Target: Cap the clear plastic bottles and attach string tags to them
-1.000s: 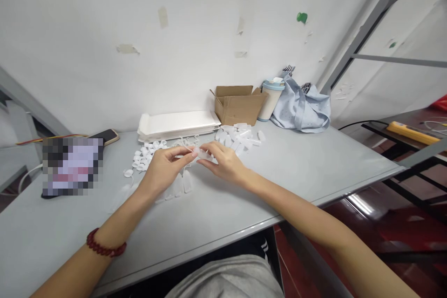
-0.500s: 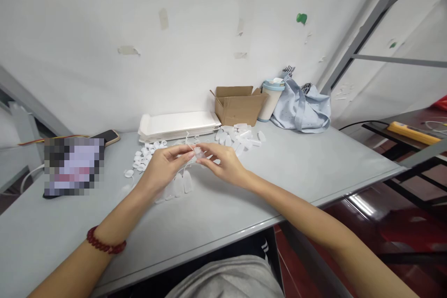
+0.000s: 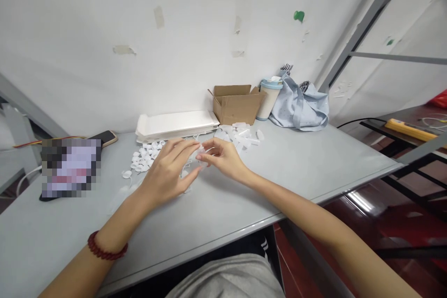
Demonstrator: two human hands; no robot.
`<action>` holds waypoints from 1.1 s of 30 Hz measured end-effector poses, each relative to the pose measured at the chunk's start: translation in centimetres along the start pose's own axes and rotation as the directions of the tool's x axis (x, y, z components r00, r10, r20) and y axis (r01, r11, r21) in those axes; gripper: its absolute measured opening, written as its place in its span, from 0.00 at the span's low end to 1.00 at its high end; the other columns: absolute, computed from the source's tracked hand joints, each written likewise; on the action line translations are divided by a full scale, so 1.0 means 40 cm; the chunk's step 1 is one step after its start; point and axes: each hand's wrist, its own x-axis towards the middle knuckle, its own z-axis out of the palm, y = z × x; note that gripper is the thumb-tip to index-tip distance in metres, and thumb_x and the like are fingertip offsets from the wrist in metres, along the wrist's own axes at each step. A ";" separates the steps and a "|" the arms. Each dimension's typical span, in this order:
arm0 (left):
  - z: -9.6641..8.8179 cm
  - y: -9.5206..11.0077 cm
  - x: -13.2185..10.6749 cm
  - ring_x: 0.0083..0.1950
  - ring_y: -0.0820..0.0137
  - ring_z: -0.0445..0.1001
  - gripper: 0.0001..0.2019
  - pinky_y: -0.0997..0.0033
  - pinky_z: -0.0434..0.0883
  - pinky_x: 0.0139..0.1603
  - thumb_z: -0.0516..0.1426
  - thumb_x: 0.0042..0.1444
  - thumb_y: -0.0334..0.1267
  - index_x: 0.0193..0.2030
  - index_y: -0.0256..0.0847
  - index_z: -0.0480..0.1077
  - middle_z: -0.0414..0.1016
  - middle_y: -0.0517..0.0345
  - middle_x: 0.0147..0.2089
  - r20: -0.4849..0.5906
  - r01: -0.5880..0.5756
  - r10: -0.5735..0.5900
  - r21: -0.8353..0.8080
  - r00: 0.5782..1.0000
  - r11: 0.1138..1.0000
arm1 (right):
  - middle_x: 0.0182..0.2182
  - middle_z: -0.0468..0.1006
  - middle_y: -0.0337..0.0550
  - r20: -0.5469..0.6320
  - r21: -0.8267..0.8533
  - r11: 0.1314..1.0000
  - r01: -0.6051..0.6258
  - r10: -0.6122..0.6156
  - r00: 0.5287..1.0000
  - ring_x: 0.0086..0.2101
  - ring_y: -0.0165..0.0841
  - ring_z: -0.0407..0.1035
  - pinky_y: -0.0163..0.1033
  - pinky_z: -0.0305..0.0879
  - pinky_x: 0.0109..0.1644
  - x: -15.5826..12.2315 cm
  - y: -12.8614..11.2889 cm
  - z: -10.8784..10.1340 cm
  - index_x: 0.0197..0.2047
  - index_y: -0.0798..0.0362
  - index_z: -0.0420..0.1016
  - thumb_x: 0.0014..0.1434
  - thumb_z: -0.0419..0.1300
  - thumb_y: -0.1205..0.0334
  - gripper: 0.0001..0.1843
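Pinching a small clear piece (image 3: 203, 163) between thumb and fingertips, the right hand (image 3: 226, 159) reaches in above the desk (image 3: 296, 163). Facing it, the left hand (image 3: 168, 171) has its thumb well apart from its fingers, so the piece sits in the space between the two hands, right of the left palm and just beyond the right fingertips. The left fingers come up to its far end; whether they touch it, I cannot tell. Its long axis seems to run roughly away from the person, though fingers cover part of it. The right hand is the nearer, being closed on it.

Beyond the left hand lies a heap of white caps (image 3: 144, 157); past the right hand, a pile of clear parts (image 3: 246, 137) rests in front of a cardboard box (image 3: 240, 109). A flat white box (image 3: 176, 124) lies behind the caps, near the wall.
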 end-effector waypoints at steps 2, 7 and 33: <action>0.004 -0.003 -0.001 0.55 0.55 0.66 0.19 0.53 0.68 0.55 0.57 0.59 0.38 0.57 0.39 0.65 0.73 0.46 0.54 -0.005 -0.035 0.036 0.042 0.999 0.998 | 0.36 0.76 0.43 0.011 0.055 0.998 -0.043 0.043 0.999 0.28 0.26 0.72 0.31 0.72 0.26 0.003 0.001 0.001 0.37 0.57 0.71 0.45 0.71 0.56 0.20; 0.003 -0.002 -0.002 0.52 0.56 0.66 0.16 0.54 0.69 0.52 0.57 0.60 0.39 0.52 0.34 0.67 0.74 0.44 0.51 0.039 -0.080 0.077 0.099 0.996 0.992 | 0.32 0.77 0.42 0.083 0.075 0.989 -0.126 0.120 0.989 0.24 0.26 0.71 0.34 0.71 0.27 0.007 0.009 -0.001 0.36 0.58 0.73 0.46 0.71 0.58 0.17; -0.012 -0.011 -0.019 0.46 0.57 0.69 0.15 0.59 0.66 0.45 0.59 0.53 0.48 0.42 0.40 0.72 0.74 0.51 0.41 0.546 0.195 -0.148 -0.029 0.825 0.980 | 0.30 0.77 0.39 0.398 -0.347 0.937 -0.038 0.184 0.899 0.23 0.24 0.69 0.33 0.67 0.32 0.001 0.018 -0.016 0.38 0.58 0.73 0.53 0.61 0.74 0.08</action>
